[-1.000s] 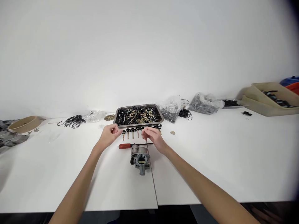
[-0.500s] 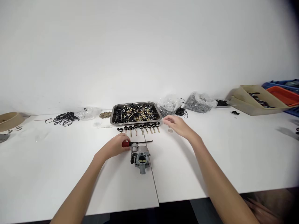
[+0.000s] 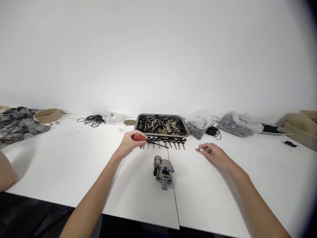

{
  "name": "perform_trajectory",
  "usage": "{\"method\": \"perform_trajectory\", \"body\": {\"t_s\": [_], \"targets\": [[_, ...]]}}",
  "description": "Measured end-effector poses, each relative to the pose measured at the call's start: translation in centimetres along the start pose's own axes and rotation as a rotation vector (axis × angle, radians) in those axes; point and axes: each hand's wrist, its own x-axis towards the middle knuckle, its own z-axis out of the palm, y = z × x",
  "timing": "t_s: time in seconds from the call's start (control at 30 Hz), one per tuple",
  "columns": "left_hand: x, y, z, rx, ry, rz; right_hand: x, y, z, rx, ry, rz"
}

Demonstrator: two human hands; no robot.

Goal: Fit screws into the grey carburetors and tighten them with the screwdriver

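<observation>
My left hand [image 3: 132, 142] is closed around the red handle of a screwdriver [image 3: 139, 137], whose dark shaft points right above the table. Below it stands a grey metal carburetor [image 3: 163, 172], its round bore facing me, touched by neither hand. My right hand [image 3: 214, 154] is low over the table on the right, thumb and fingers pinched at a small brass-coloured part [image 3: 199, 150]. The part is too small to name and lies by a little round disc. Several black-capped brass screws [image 3: 178, 142] lie in a row between my hands.
Behind the row sits a metal tray [image 3: 188, 135] full of black and brass parts. Plastic bags [image 3: 237, 125], black rubber rings [image 3: 94, 120] and small brass pieces [image 3: 129, 122] line the wall. At left are a grey parts heap [image 3: 22, 124], a tan ring-shaped container [image 3: 48, 116] and another person's arm [image 3: 6, 172].
My view has swung left. The screwdriver is raised off the table beside the carburetor in my left hand. My right hand has come down from the tray's corner to the small disc.
</observation>
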Motion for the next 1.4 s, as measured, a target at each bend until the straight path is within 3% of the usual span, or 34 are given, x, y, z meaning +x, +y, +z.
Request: {"method": "perform_trajectory", "body": {"t_s": [0.2, 0.47, 0.6, 0.83, 1.1, 1.4], "targets": [[0.3, -0.1, -0.9, -0.433, 0.094, 0.040, 0.1, 0.4, 0.2, -0.036, -0.014, -0.011], [0.8, -0.8, -1.6, -0.670, 0.163, -0.024, -0.1, -0.3, 1.1, -0.099, -0.006, -0.050], [1.2, -1.7, -2.0, -0.702, 0.223, -0.063, 0.0, -0.1, 1.1, -0.094, -0.001, -0.062], [1.5, -2.3, -1.9, -0.676, 0.213, -0.108, -0.4, -1.0, 0.6, -0.051, 0.013, -0.024], [1.5, -2.2, -2.0, -0.632, 0.208, -0.104, -0.3, -1.2, 0.8, 0.089, 0.026, -0.064], [1.7, -2.6, -2.2, -0.577, 0.303, -0.050, -0.2, -1.7, 0.9, 0.120, 0.116, -0.047]]}}
